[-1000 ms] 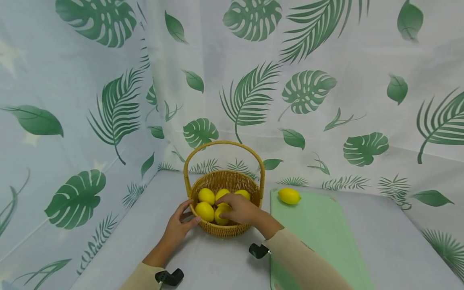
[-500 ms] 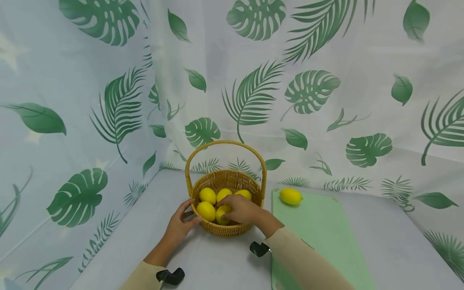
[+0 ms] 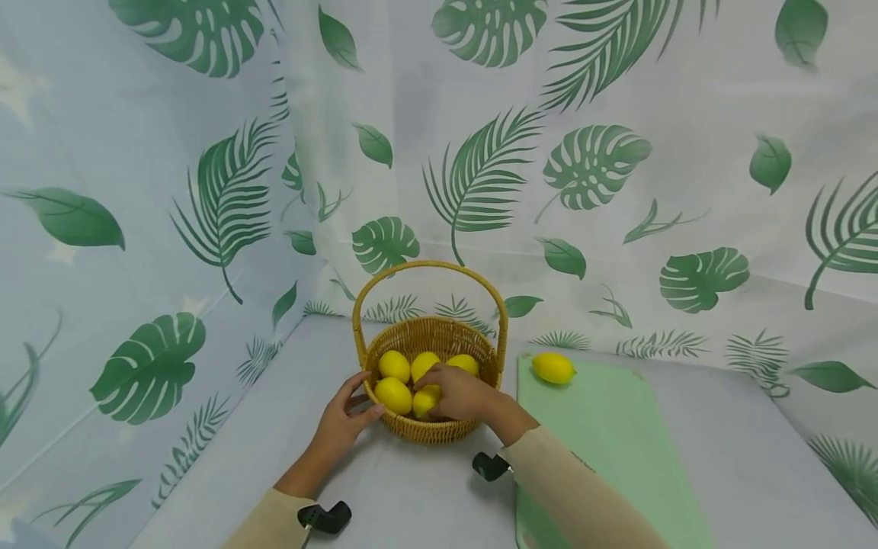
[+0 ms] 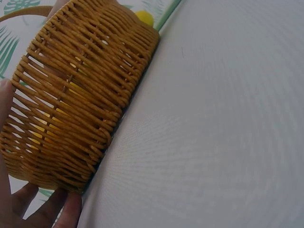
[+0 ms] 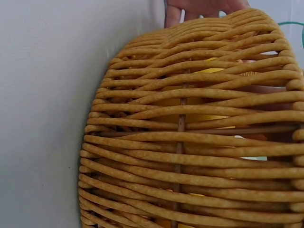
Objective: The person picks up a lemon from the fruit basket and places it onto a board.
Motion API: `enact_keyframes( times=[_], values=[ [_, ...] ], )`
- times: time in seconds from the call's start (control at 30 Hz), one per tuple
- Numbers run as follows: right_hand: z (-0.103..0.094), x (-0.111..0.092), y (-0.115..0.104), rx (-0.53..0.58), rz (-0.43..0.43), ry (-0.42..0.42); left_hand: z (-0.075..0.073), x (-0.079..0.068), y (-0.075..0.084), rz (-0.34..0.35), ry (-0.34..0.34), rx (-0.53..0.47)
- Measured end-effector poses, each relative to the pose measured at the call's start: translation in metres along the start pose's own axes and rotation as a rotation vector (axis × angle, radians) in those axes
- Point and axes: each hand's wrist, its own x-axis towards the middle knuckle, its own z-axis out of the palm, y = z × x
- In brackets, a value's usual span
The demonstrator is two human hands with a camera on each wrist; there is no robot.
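Note:
A round wicker basket (image 3: 428, 432) with a tall hoop handle holds several yellow lemons. My left hand (image 3: 341, 417) grips its left side, thumb at the front rim. In the left wrist view, fingertips (image 4: 69, 209) press against the woven wall low down. My right hand (image 3: 465, 395) reaches over the right rim into the basket, its thumb and fingers round the front lemon (image 3: 425, 402). Another lemon (image 3: 394, 396) lies just left of that one. From the right wrist, the weave (image 5: 190, 142) hides most of the right hand and the fruit.
To the right of the basket lies a pale green cutting board (image 3: 597, 427), with a single lemon (image 3: 553, 368) near its far left corner. A white table (image 3: 418, 496) carries everything. Leaf-printed curtains (image 3: 604, 229) rise behind and on the left.
The head view has shifted slightly. Both hands keep their places on and in the basket; the lemons and the board have not visibly moved.

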Motion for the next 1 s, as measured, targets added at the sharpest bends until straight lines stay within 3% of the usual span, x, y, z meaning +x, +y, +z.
enact_keyframes(
  times=[0.13, 0.4, 1.0],
  values=[
    [0.002, 0.001, 0.002, -0.018, 0.026, -0.01, 0.001, 0.004, -0.011, 0.009, 0.019, -0.012],
    [0.004, 0.001, 0.003, -0.03, 0.083, -0.013, 0.004, 0.003, -0.01, -0.007, 0.029, 0.002],
    [0.004, 0.003, 0.003, -0.046, 0.047, -0.001, 0.0, 0.005, -0.015, 0.023, 0.027, -0.006]
  ],
)
